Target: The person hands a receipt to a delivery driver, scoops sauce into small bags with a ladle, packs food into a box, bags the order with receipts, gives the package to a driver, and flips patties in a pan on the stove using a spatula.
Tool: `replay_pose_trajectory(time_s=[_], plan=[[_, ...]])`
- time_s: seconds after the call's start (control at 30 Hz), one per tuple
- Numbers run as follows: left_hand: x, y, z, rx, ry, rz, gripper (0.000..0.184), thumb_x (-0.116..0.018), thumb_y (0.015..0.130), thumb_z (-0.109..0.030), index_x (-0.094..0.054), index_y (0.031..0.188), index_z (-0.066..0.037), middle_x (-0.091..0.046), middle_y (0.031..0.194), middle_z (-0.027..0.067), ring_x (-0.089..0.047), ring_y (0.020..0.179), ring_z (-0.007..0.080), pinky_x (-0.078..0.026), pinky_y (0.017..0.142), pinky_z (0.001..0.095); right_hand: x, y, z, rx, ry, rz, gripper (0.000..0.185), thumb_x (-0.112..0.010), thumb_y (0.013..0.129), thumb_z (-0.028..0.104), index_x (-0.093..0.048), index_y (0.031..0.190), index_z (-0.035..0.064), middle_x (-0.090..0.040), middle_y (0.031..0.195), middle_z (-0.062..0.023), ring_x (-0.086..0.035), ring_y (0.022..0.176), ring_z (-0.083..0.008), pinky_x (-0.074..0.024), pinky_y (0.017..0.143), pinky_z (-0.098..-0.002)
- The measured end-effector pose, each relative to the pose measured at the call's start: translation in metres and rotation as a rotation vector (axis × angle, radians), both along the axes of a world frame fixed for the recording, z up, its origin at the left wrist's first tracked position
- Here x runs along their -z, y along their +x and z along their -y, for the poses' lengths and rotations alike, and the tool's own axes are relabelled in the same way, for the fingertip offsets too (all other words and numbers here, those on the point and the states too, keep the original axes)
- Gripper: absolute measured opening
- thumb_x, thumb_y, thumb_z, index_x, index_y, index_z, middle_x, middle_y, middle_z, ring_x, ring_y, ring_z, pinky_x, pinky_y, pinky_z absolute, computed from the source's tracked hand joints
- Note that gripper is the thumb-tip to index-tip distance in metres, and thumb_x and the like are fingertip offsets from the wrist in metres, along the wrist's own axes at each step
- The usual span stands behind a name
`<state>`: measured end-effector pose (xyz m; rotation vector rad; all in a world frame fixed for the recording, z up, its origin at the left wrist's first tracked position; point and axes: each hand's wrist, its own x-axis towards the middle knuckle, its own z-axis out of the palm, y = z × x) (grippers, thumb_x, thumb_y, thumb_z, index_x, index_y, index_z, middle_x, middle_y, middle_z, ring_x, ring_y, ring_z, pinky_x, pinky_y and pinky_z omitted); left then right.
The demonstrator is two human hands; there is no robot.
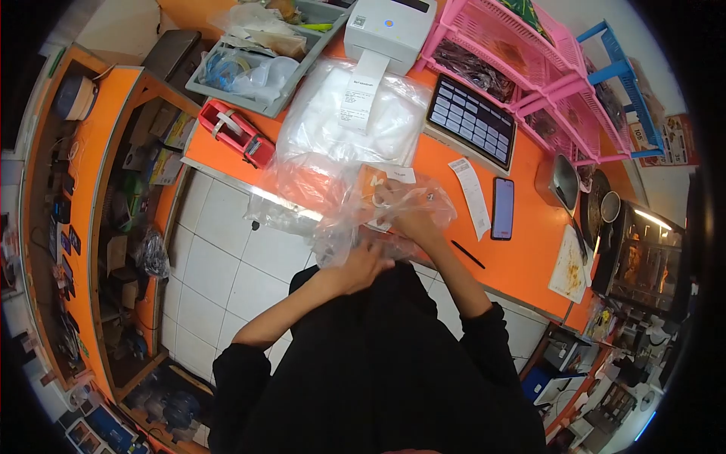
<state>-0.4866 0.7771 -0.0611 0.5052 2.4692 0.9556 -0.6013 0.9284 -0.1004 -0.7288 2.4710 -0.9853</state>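
Note:
A clear plastic bag [340, 227] lies across the table's front edge and hangs partly over it. My left hand [364, 268] is closed on the bag's lower side, just off the edge. Inside or under the film, my right hand [407, 216] reaches onto an orange packet [370, 180] with a pale letter mark. Its fingers curl over the packet's near part, partly veiled by plastic. A small white slip [399, 175] lies on the packet's top.
A label printer [389, 30] feeds a printed strip over stacked clear bags [310, 113]. A red tape dispenser [236, 135] is at left. Right of the bag are a tablet [473, 121], a receipt [470, 198], a phone [502, 208], a black pen [468, 254] and a cutting board [569, 265].

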Motion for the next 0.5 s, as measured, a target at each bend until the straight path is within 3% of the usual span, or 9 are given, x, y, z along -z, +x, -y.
replay_pose_trajectory(time_s=[0.07, 0.1, 0.13, 0.2, 0.23, 0.3, 0.37, 0.43, 0.5], plan=[[0.008, -0.013, 0.000, -0.194, 0.070, -0.110, 0.034, -0.040, 0.091, -0.031, -0.044, 0.110, -0.003, -0.049, 0.102, 0.0251, -0.057, 0.080, 0.0361, -0.045, 0.070, 0.0442, -0.003, -0.010, 0.000, -0.039, 0.082, 0.027, 0.034, -0.061, 0.068, 0.012, -0.055, 0.101, 0.0075, -0.054, 0.103, -0.0106, -0.051, 0.099, -0.0262, -0.0422, 0.080, -0.0365], [-0.007, -0.019, 0.002, -0.061, -0.128, 0.084, 0.035, -0.040, 0.091, -0.031, -0.045, 0.108, -0.001, -0.046, 0.107, 0.0269, -0.055, 0.087, 0.0371, -0.044, 0.073, 0.0439, 0.004, -0.013, -0.003, -0.118, 0.209, -0.041, 0.035, -0.060, 0.069, 0.012, -0.055, 0.103, 0.0082, -0.053, 0.105, -0.0101, -0.051, 0.100, -0.0255, -0.0424, 0.081, -0.0359], [0.015, -0.013, 0.003, -0.109, -0.069, -0.204, 0.032, -0.044, 0.089, -0.028, -0.048, 0.105, -0.001, -0.050, 0.100, 0.0225, -0.055, 0.083, 0.0332, -0.045, 0.069, 0.0405, 0.008, -0.016, -0.010, -0.191, 0.340, -0.109, 0.037, -0.060, 0.069, 0.011, -0.055, 0.105, 0.0089, -0.053, 0.107, -0.0096, -0.051, 0.100, -0.0249, -0.0426, 0.081, -0.0353], [0.082, 0.003, 0.005, -0.201, 0.080, -0.779, 0.026, -0.053, 0.086, -0.024, -0.055, 0.100, -0.003, -0.056, 0.085, 0.0137, -0.056, 0.075, 0.0255, -0.045, 0.060, 0.0336, -0.027, 0.004, -0.031, -0.075, 0.237, -0.389, 0.037, -0.060, 0.070, 0.011, -0.055, 0.107, 0.0081, -0.054, 0.106, -0.0092, -0.052, 0.100, -0.0250, -0.0428, 0.082, -0.0356], [0.045, -0.004, 0.010, -0.209, 0.165, -0.528, 0.024, -0.054, 0.084, -0.019, -0.055, 0.102, -0.003, -0.056, 0.086, 0.0136, -0.056, 0.076, 0.0259, -0.045, 0.061, 0.0330, -0.052, 0.016, -0.040, -0.021, 0.184, -0.527, 0.038, -0.060, 0.070, 0.011, -0.055, 0.107, 0.0077, -0.055, 0.105, -0.0090, -0.052, 0.099, -0.0251, -0.0429, 0.082, -0.0358], [-0.047, -0.019, 0.029, -0.122, 0.016, -0.406, 0.029, -0.055, 0.081, -0.012, -0.053, 0.108, -0.003, -0.057, 0.090, 0.0147, -0.056, 0.079, 0.0267, -0.045, 0.063, 0.0320, -0.111, 0.021, -0.068, -0.033, 0.189, -0.475, 0.034, -0.059, 0.072, 0.012, -0.055, 0.105, 0.0049, -0.057, 0.103, -0.0090, -0.053, 0.098, -0.0245, -0.0433, 0.082, -0.0372], [-0.097, -0.019, 0.044, -0.030, -0.400, -0.642, 0.038, -0.054, 0.079, -0.008, -0.048, 0.116, -0.002, -0.057, 0.094, 0.0177, -0.056, 0.082, 0.0273, -0.045, 0.063, 0.0324, -0.195, 0.020, -0.086, -0.125, 0.105, -0.295, 0.029, -0.056, 0.078, 0.010, -0.054, 0.105, 0.0008, -0.057, 0.100, -0.0122, -0.053, 0.098, -0.0271, -0.0433, 0.081, -0.0376], [-0.129, -0.017, 0.047, -0.147, -0.458, -0.503, 0.044, -0.054, 0.079, -0.008, -0.043, 0.121, -0.001, -0.056, 0.096, 0.0202, -0.056, 0.083, 0.0269, -0.045, 0.061, 0.0333, -0.216, 0.013, -0.107, 0.434, -0.114, 0.080, 0.027, -0.056, 0.080, 0.014, -0.054, 0.103, 0.0003, -0.055, 0.103, -0.0132, -0.053, 0.095, -0.0276, -0.0429, 0.081, -0.0363], [-0.157, -0.020, 0.041, -0.370, -0.208, -0.097, 0.045, -0.053, 0.080, -0.010, -0.041, 0.122, -0.001, -0.055, 0.098, 0.0210, -0.056, 0.083, 0.0262, -0.044, 0.060, 0.0334, -0.182, -0.013, -0.148, 0.631, -0.165, 0.151, 0.029, -0.058, 0.080, 0.020, -0.055, 0.100, -0.0003, -0.055, 0.103, -0.0145, -0.052, 0.095, -0.0280, -0.0421, 0.081, -0.0371]])
